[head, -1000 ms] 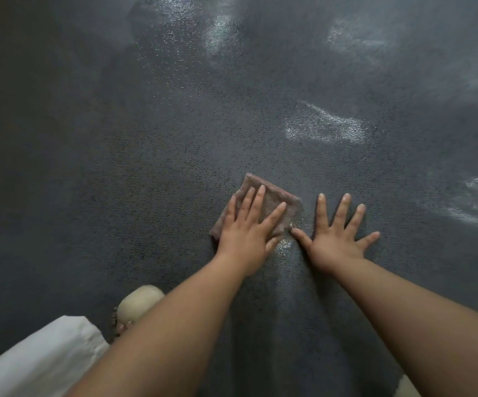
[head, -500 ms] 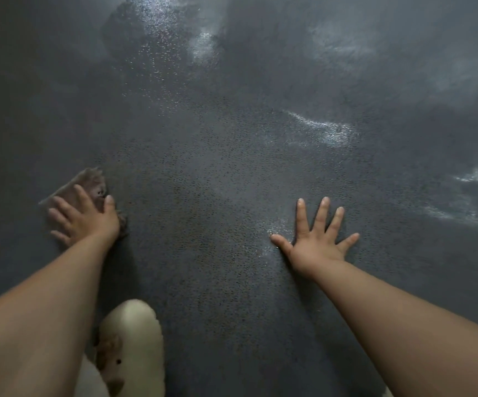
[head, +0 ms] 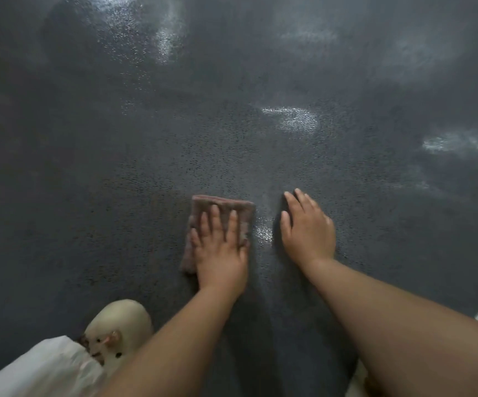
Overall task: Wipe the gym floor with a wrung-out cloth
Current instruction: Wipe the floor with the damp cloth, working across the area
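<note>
Item: cloth (head: pixel 220 206), brownish, folded to a rough rectangle. It is being held flat on the gym floor (head: pixel 117 181), directly beneath the left hand (head: pixel 220 247); no gap is being shown between palm and fabric. Its long axis is lying roughly away from the person, with the far edge showing past the fingertips and a strip showing along the hand's outer side.

Item: left hand. Its grip is not being closed round anything: the fingers are being kept straight and pressed down on the cloth, so the fabric is being pinned rather than pinched.

Item: right hand (head: pixel 308 230). It is being rested on the bare floor just beside the cloth, apart from it, fingers extended and holding nothing. It is judged to be serving as a support.

Item: gym floor, dark and pebbled. Shiny wet patches are being shown ahead and to the right, and a small glint between the two hands.

Item: pale shoe (head: pixel 120 325), near the left forearm, beside a white garment (head: pixel 31 368).

Relation governing the coming move: the cloth is lying under the left hand and ahead of the wrist, so any stroke is judged to be driven by that hand.
</note>
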The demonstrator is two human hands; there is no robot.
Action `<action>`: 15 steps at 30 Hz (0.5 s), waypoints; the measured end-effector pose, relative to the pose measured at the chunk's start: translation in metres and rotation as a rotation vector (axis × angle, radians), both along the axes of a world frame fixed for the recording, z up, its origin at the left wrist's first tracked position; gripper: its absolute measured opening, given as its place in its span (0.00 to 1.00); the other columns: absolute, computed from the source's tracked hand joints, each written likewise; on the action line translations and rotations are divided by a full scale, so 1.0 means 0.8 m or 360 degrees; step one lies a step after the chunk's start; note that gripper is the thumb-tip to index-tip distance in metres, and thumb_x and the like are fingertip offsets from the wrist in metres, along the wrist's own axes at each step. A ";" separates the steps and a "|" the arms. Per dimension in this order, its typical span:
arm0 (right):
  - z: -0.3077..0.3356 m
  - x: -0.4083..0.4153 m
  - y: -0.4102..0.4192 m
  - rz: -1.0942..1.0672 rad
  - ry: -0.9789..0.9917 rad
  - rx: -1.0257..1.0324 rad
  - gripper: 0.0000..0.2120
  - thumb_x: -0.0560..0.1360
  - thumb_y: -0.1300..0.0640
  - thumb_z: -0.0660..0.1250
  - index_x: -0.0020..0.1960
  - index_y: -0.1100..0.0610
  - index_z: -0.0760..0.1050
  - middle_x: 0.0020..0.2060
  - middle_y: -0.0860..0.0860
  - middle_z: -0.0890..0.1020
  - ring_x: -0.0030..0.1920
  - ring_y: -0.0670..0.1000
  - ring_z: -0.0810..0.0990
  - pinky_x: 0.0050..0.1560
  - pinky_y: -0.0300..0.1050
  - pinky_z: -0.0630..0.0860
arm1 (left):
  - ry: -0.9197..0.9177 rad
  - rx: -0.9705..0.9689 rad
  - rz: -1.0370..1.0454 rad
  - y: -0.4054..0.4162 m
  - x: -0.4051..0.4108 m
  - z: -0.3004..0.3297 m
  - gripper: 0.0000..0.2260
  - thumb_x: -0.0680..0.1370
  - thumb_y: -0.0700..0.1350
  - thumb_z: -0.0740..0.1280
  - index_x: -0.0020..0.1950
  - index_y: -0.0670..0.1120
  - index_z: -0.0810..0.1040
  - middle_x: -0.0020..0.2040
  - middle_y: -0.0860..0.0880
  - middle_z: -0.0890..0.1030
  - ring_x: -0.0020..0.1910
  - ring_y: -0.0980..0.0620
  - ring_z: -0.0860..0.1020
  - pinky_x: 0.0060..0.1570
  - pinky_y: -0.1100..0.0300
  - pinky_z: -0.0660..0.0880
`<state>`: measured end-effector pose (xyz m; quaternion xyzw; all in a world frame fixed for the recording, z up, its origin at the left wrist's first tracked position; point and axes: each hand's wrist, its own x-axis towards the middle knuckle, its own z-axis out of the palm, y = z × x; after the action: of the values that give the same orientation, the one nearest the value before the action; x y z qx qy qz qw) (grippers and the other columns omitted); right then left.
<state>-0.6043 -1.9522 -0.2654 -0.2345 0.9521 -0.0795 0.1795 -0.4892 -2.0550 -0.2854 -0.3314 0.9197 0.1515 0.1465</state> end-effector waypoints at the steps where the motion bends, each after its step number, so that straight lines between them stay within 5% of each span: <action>1: -0.002 -0.004 0.006 -0.0038 0.0037 -0.0102 0.24 0.79 0.49 0.50 0.73 0.54 0.65 0.73 0.53 0.65 0.72 0.53 0.64 0.65 0.52 0.66 | 0.0000 0.0085 -0.0126 0.022 -0.011 0.006 0.30 0.75 0.56 0.55 0.75 0.46 0.61 0.76 0.38 0.53 0.74 0.35 0.57 0.70 0.45 0.41; 3: -0.009 -0.011 0.018 -0.0130 0.0079 -0.0297 0.25 0.75 0.52 0.52 0.68 0.60 0.71 0.68 0.58 0.72 0.66 0.59 0.72 0.61 0.54 0.70 | -0.0029 0.0306 -0.0357 0.060 -0.030 0.015 0.30 0.78 0.57 0.48 0.78 0.46 0.50 0.75 0.41 0.38 0.75 0.37 0.43 0.67 0.48 0.27; 5: -0.014 -0.017 0.027 -0.0290 0.0112 -0.0435 0.23 0.75 0.56 0.53 0.65 0.63 0.72 0.65 0.61 0.73 0.64 0.61 0.73 0.62 0.53 0.69 | -0.0056 0.0591 -0.0480 0.081 -0.046 0.025 0.28 0.81 0.53 0.51 0.78 0.47 0.44 0.76 0.43 0.36 0.75 0.43 0.36 0.68 0.51 0.28; 7: -0.013 -0.020 0.031 -0.0507 0.0223 -0.0523 0.20 0.76 0.57 0.53 0.63 0.65 0.73 0.61 0.63 0.74 0.60 0.63 0.73 0.61 0.52 0.69 | 0.0144 0.0729 -0.0476 0.070 -0.055 0.035 0.26 0.80 0.46 0.56 0.78 0.47 0.53 0.78 0.45 0.49 0.77 0.47 0.47 0.74 0.53 0.41; 10: -0.011 0.004 0.028 -0.0495 0.0381 -0.0518 0.21 0.74 0.55 0.53 0.58 0.65 0.74 0.56 0.65 0.75 0.54 0.64 0.75 0.56 0.53 0.70 | 0.0499 0.0909 -0.0167 0.027 -0.053 0.050 0.22 0.75 0.39 0.57 0.69 0.46 0.72 0.69 0.47 0.72 0.68 0.48 0.69 0.66 0.58 0.64; 12: -0.022 0.045 0.014 -0.0182 0.0345 -0.0411 0.21 0.74 0.52 0.56 0.60 0.62 0.74 0.59 0.65 0.75 0.57 0.66 0.75 0.61 0.55 0.69 | 0.0610 0.0801 -0.0093 -0.001 -0.049 0.055 0.22 0.72 0.40 0.55 0.63 0.44 0.77 0.62 0.46 0.77 0.61 0.45 0.73 0.61 0.57 0.69; 15: -0.040 0.103 -0.015 0.0124 0.0167 0.0040 0.31 0.70 0.39 0.54 0.69 0.52 0.65 0.69 0.61 0.66 0.69 0.66 0.61 0.68 0.63 0.51 | 0.0637 0.0553 -0.0013 -0.026 -0.041 0.046 0.19 0.74 0.34 0.59 0.63 0.42 0.76 0.62 0.46 0.76 0.61 0.45 0.71 0.60 0.56 0.67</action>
<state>-0.5216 -1.9644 -0.2976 -0.2729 0.9513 -0.0479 0.1352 -0.5218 -2.0755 -0.2490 -0.2609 0.8919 0.3691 0.0170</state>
